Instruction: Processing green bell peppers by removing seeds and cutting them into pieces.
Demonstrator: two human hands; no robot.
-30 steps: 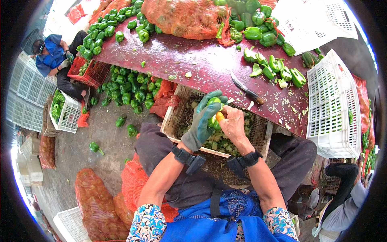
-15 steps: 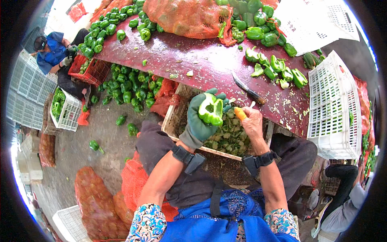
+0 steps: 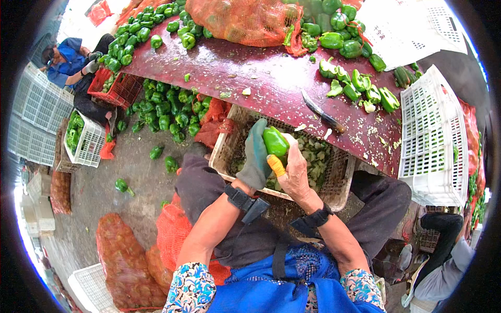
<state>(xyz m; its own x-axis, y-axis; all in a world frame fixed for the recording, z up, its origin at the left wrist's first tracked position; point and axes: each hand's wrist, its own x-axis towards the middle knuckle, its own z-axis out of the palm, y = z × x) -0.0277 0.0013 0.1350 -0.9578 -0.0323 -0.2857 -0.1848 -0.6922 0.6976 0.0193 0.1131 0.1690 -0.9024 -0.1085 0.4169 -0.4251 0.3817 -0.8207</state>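
Between my two hands, over a crate, is a green bell pepper point(image 3: 275, 141) with its smooth outer skin showing. My left hand point(image 3: 253, 160), in a grey-green glove, is closed around its left side. My bare right hand point(image 3: 295, 169), with a yellow wrap on one digit, grips it from the right. The pepper's cut side is hidden. Beneath them the pale plastic crate point(image 3: 339, 195) holds pale green pepper scraps point(image 3: 315, 167). A curved knife point(image 3: 322, 113) with a dark handle lies on the red table, beyond my right hand.
On the red table point(image 3: 235, 70) are cut pepper pieces point(image 3: 360, 86), whole peppers and an orange mesh sack point(image 3: 240, 21). White crates point(image 3: 433, 141) stand at right. More peppers point(image 3: 167, 112) lie on the floor at left, near filled sacks point(image 3: 122, 261). A co-worker point(image 3: 70, 62) sits far left.
The bell pepper has turned from its open cut side to its outer skin. My right hand has moved left and up onto it, and pale bits have dropped near the table edge.
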